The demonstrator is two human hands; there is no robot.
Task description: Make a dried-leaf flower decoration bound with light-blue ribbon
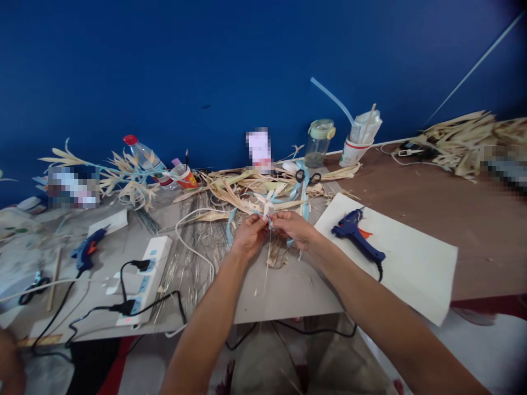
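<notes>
Flower (267,204): upright between both hands, above the table (251,308).
Left hand (249,236): fingertips pinching the Flower's base.
Right hand (295,227): fingertips pinching there too, partly hidden.
Stem (268,253): hangs below; best kept straight.
Grip: firm, low, uncrushing.

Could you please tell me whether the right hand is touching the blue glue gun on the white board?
Apart: the head view shows a bare strip of the white board between the right hand and the blue glue gun.
</notes>
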